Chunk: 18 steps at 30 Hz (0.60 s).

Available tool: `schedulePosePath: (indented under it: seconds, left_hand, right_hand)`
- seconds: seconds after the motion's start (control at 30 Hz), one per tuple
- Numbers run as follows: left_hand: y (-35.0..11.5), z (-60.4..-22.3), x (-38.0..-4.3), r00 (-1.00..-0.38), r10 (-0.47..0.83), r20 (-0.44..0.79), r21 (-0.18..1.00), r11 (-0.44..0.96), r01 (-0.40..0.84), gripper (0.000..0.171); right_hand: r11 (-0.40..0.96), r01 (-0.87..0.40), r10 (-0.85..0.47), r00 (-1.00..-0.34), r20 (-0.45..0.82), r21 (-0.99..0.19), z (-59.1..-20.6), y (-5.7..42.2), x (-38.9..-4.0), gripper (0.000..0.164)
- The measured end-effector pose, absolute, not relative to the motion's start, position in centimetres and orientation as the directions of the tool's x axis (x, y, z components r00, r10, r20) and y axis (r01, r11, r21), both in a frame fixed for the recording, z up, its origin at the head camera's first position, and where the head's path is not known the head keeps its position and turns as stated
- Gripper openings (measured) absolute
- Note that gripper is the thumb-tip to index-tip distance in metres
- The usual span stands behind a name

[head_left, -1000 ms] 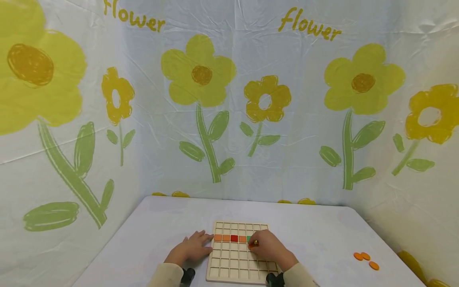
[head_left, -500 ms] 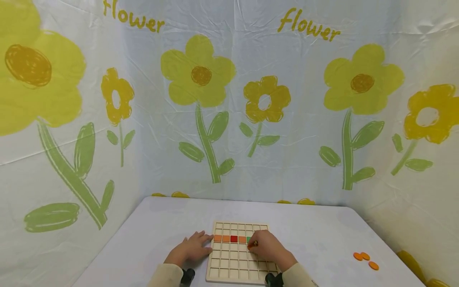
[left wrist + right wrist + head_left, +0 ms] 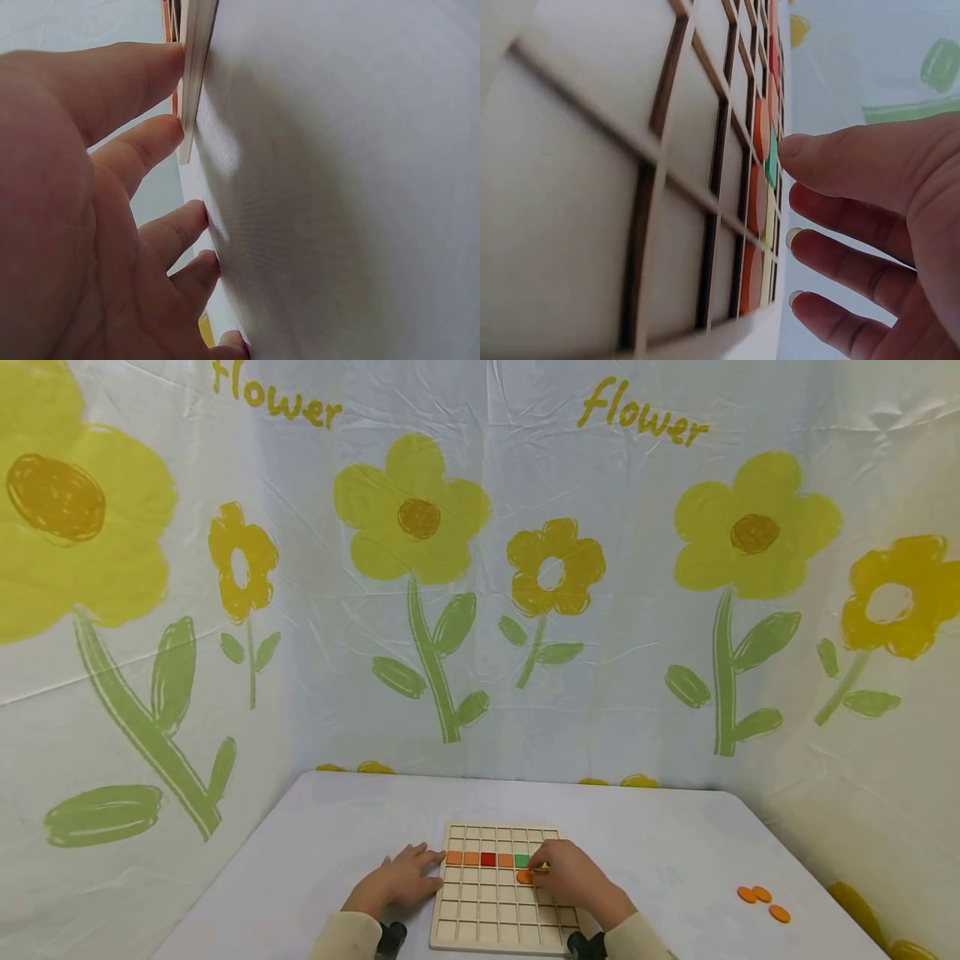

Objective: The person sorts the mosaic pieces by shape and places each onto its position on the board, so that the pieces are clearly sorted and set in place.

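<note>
A wooden grid board [image 3: 477,912] lies on the table with square tiles along one row: orange tiles, a red tile [image 3: 488,859] and a green tile [image 3: 522,861]. My left hand [image 3: 406,877] rests at the board's left edge, fingers extended; two fingertips touch the edge in the left wrist view. My right hand [image 3: 567,870] is over the board's right side. Its thumb tip is right by the green tile in the right wrist view, and no object shows in its grasp. Just below that row, an orange disc [image 3: 524,877] sits beside the right hand, with more orange discs [image 3: 756,199] and yellow tiles [image 3: 769,214] alongside.
Three loose orange discs [image 3: 762,894] lie on the white table [image 3: 660,843] at the right. A flower-printed cloth [image 3: 637,693] hangs behind and on both sides of the table. Dark straps show at both wrists, below beige sleeves.
My right hand has shifted slightly right and let go of the orange disc, which now lies flat on the board. More of the green tile shows. My left hand has stayed put.
</note>
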<state>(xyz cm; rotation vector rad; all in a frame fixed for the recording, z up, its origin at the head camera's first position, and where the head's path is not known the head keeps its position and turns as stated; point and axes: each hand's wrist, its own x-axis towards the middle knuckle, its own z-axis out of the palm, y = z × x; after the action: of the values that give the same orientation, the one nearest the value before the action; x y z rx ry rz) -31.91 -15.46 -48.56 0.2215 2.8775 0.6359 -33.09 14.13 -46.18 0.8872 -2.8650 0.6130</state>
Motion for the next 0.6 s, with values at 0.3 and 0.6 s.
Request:
schedulePosePath:
  seconds: [0.3,0.6]
  left_hand:
    - [-15.4,-48.6,-31.8,-0.972,0.185,-0.144,0.431,0.896,0.106,0.051]
    - [-15.4,-48.6,-31.9,-0.972,0.181,-0.151,0.432,0.896,0.1,0.051]
  right_hand:
    - [0.773,-0.5,-0.481,-0.863,0.153,-0.39,-45.9,16.7,-33.1,0.008]
    - [0.833,-0.4,-0.384,-0.915,0.12,-0.382,-45.4,19.9,-33.1,0.012]
